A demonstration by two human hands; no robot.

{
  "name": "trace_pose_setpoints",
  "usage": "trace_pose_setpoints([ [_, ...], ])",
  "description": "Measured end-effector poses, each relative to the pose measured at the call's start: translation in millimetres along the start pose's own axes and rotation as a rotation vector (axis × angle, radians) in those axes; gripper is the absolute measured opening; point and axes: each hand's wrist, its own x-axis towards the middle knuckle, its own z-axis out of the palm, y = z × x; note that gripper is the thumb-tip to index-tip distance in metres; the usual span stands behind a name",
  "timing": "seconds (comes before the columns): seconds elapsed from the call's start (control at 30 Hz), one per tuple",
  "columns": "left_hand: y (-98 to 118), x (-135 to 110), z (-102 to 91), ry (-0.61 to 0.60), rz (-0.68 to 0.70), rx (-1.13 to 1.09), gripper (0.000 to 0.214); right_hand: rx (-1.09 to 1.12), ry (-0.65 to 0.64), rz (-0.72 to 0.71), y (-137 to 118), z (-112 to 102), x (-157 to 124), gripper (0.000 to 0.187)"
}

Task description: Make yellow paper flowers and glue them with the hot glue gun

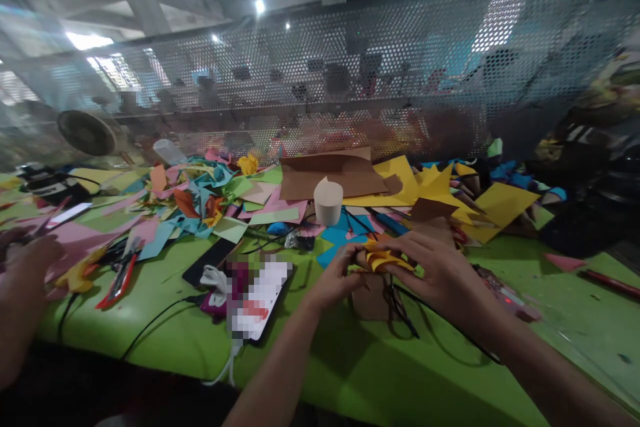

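Over the green desk: folded yellow paper, held in narrow grip by left hand and right hand; likely light, soft, easily creased, best taken by edges.

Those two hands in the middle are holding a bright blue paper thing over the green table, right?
Not quite: the paper thing isn't blue, it's yellow. The head view shows it between the left hand and the right hand. So the two hands in the middle are holding a bright yellow paper thing over the green table.
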Motion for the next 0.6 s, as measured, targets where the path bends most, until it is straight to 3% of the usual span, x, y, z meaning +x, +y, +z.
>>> trace_pose_setpoints([
  [0.17, -7.1, 3.1, 1.3, 0.020, 0.081, 0.207, 0.022, 0.064, -0.012, -0.035, -3.9, -7.5, 0.9, 0.025],
  [0.6, -7.6, 6.2, 3.9, 0.025, 0.123, 0.336, 0.030, 0.148, -0.066, -0.035, 5.5, -6.6, 11.9, 0.019],
])
